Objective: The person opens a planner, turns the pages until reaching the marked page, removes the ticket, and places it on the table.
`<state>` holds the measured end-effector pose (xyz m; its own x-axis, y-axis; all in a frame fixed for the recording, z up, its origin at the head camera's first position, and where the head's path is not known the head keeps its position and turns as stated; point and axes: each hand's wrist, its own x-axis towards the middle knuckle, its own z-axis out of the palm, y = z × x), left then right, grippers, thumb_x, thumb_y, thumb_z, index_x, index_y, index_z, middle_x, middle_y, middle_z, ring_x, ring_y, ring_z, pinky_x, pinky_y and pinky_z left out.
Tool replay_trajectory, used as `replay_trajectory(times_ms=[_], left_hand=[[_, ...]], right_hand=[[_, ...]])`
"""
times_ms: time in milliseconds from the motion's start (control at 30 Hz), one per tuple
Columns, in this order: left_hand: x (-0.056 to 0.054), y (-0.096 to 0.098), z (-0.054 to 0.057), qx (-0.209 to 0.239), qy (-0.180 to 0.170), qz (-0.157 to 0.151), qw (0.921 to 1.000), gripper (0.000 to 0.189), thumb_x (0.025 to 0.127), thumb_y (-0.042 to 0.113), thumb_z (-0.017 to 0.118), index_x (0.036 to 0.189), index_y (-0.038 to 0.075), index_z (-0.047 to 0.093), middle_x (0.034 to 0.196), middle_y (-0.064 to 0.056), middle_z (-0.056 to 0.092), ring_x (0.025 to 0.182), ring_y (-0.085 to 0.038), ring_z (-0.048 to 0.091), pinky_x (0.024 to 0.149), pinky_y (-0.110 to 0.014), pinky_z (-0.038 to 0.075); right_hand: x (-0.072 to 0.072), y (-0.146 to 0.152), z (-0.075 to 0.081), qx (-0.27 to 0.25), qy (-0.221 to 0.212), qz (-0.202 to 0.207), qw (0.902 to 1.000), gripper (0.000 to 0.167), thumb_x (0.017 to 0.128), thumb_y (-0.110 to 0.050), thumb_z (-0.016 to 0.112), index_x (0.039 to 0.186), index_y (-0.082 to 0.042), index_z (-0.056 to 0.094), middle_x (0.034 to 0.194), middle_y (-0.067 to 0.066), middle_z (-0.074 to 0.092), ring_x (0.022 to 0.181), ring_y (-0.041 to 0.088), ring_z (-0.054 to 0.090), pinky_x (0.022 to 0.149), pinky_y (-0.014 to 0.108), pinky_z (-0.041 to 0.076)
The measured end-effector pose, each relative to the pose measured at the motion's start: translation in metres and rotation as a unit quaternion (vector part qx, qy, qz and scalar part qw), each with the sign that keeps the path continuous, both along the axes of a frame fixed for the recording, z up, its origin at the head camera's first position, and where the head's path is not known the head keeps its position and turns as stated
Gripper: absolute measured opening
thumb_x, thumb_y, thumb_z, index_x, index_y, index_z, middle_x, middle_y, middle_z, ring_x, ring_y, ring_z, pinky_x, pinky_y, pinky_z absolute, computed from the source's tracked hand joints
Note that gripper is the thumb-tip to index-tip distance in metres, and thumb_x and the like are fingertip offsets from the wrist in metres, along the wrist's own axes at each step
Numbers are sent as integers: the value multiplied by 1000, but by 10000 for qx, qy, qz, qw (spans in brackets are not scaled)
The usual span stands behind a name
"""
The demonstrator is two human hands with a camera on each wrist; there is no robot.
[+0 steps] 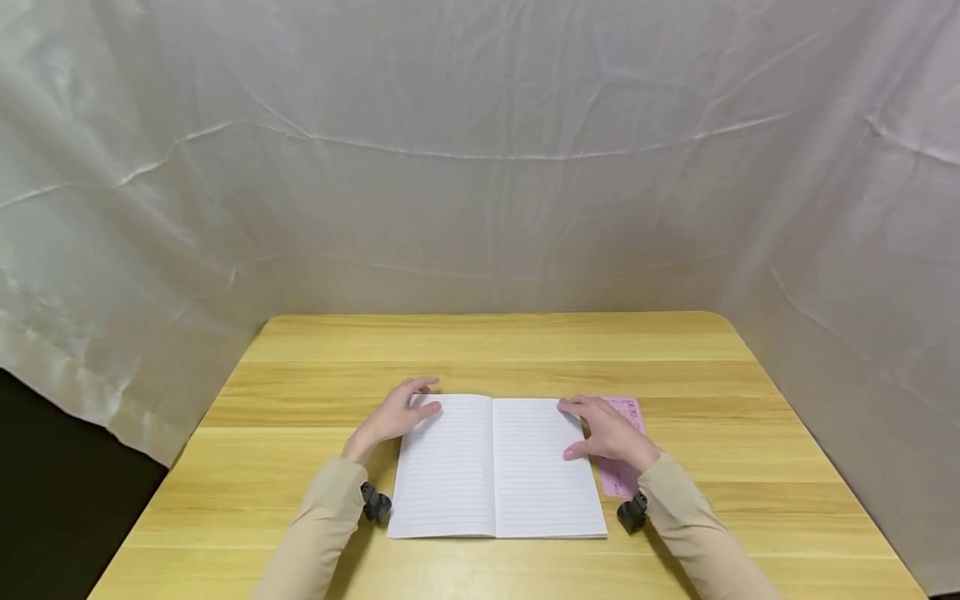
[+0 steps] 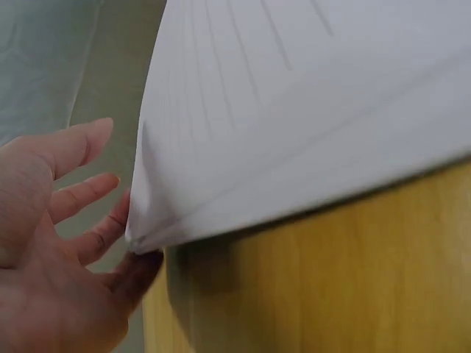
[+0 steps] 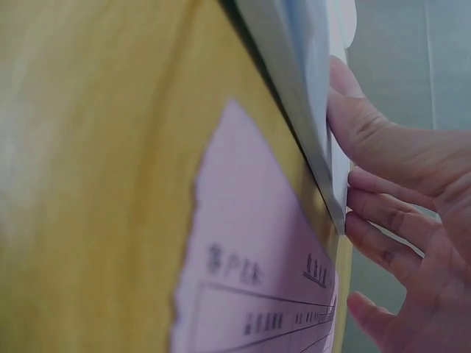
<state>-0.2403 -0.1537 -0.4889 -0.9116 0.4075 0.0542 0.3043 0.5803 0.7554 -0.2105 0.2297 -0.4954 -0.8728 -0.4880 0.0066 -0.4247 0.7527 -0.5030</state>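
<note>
An open notebook (image 1: 540,483) with white lined pages lies flat on the wooden table, its fold running down the middle. At its upper left corner is my left hand (image 1: 392,417), fingers loosely bent; in the left wrist view the fingertips meet the corner from outside, with the thumb apart from them. My right hand (image 1: 611,429) is at the upper right edge, thumb and fingers spread over the right page. Beneath the right hand and wrist lies a pink printed slip (image 1: 621,479), partly covered by them and beside the notebook's right edge.
The wooden table (image 1: 300,475) has rounded far corners. Pale grey cloth (image 1: 495,208) hangs behind it and along both sides. Small black devices (image 1: 632,512) sit on both wrists.
</note>
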Motion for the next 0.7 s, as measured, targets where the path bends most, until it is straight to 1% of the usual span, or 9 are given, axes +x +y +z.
replay_trajectory(times_ms=[67,167,233,367,400,500,567,633,700], left_hand=[[1,-3,1,59,27,16,10000,52,98,12,63,144,-8,47,131,-29,59,126,-44,52,106,-61,43],[2,-8,3,197,106,89,9997,52,96,6,64,144,-9,47,134,-29,58,130,-46,51,110,-61,43],[5,-10,5,352,63,127,9993,53,96,3,63,144,-10,46,138,-30,55,133,-47,49,112,-60,42],[10,-11,11,612,-112,108,9980,54,96,1,61,146,-10,43,149,-32,45,136,-50,46,116,-58,40],[10,-10,14,722,-155,71,9972,55,96,-1,61,147,-11,41,152,-32,41,137,-51,45,117,-57,39],[11,-8,21,1084,-105,-120,9940,58,95,-5,59,149,-13,36,157,-33,33,140,-52,41,117,-56,39],[12,-6,28,1405,-87,-295,9896,62,95,-8,58,151,-14,31,159,-33,29,144,-51,37,117,-54,38],[13,-3,34,1668,-88,-467,9848,66,95,-8,58,153,-12,27,160,-33,29,146,-48,35,118,-53,36],[15,1,40,1880,-184,-619,9801,68,97,-6,57,155,-10,24,162,-30,26,149,-46,32,119,-50,33]], right_hand=[[0,1,0,23,38,16,10000,87,73,-35,88,141,6,53,141,29,55,130,50,51,111,64,40],[1,2,1,37,21,8,10000,87,74,-35,87,142,6,52,142,30,54,131,50,50,112,65,39],[1,2,1,52,-18,-2,10000,87,75,-35,86,142,6,51,143,30,53,132,51,49,112,65,38],[2,5,2,-5,-143,-8,9999,86,77,-35,85,144,6,49,146,31,50,134,52,46,113,67,36],[2,6,3,-40,-143,23,9999,85,78,-35,85,144,6,49,146,31,50,134,53,46,113,67,36],[2,10,4,-215,-100,105,9997,81,80,-31,84,142,8,49,145,30,52,135,52,46,116,67,32],[2,13,3,-361,-62,140,9992,77,82,-29,82,142,7,50,144,29,53,136,51,46,118,66,29],[2,15,2,-514,-74,85,9986,74,84,-28,81,142,6,50,144,28,54,137,50,46,119,66,28],[3,17,1,-684,-118,-20,9976,73,85,-28,80,143,5,50,145,28,53,137,50,46,118,65,31]])
